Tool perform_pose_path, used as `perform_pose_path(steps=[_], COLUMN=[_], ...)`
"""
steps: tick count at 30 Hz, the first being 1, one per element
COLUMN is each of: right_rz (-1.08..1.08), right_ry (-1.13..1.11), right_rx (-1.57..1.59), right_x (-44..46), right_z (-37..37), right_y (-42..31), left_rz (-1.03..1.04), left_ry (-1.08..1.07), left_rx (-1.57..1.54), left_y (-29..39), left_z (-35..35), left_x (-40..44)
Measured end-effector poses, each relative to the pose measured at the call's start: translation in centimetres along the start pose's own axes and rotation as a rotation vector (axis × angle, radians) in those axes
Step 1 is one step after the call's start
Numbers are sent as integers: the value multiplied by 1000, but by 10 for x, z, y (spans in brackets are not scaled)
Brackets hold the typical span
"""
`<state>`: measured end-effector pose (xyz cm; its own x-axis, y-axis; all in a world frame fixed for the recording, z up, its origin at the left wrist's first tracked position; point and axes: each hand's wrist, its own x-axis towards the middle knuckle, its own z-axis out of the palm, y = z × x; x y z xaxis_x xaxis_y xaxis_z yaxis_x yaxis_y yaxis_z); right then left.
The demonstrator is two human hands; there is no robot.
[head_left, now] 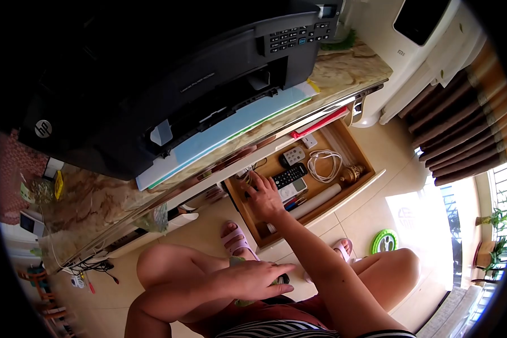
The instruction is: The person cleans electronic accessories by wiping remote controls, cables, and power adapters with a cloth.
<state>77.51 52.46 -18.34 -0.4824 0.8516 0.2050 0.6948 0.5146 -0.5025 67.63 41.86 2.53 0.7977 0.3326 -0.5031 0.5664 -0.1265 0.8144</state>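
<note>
My right hand point(265, 198) reaches into the left part of an open wooden drawer point(350, 141), fingers apart and pointing down, beside a black remote point(289, 176) and a white device with a small screen point(293, 190). No held item shows there. Above my lap, my left hand point(256, 280) is curled round something dark and greenish, mostly hidden by the palm. The drawer also has a grey keypad remote point(293, 156), a coiled white cable point(325, 166), a white roll point(319, 201), pens and a brown carved object point(352, 174).
A large black printer point(208, 84) stands on the marble top point(355, 70) over papers point(231, 127). A green round object point(383, 241) lies on the tiled floor. Cables point(98, 265) hang at the left; brown curtains point(462, 127) hang at the right.
</note>
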Motion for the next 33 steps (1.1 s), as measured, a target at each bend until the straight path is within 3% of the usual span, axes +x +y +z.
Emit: perform_pose_path(steps=[3,8,10,12,14,16,20,21,22,24,26,33], right_rz=[14,12,26,87,59,220,273,403,524,612,721,1119], right_ry=[-49,-129,-71,-152,-190,-400,-367,-413,-452,-455,-439,10], right_rx=[-118,35,54,181,56,-124,-231,-223,-203,-186,-62,158], right_x=[-4,-5,-8,-15,-29,-44,-106,-123,-145,-185,-229,-415], right_z=[-5,-26,-47,-75,-107,-175,-267,-291,-311,-334,-336,-241], right_y=[7,19,27,44,73,79,141,146,151,158,171,198], left_rz=[-45,14,44,113,142,153,213,242,269,231,175,88], left_ry=[-29,14,6,69,114,174,264,356,431,508,578,767], left_rx=[58,58,37,30,34,5,-81,109,-77,-38,-334,-544], left_y=[8,-1,-4,-6,1,15,44,45,63,60,66,61], left_z=[-6,5,12,21,25,27,21,19,20,19,19,-5], left_x=[1,12,18,24,27,26,23,22,26,29,33,67])
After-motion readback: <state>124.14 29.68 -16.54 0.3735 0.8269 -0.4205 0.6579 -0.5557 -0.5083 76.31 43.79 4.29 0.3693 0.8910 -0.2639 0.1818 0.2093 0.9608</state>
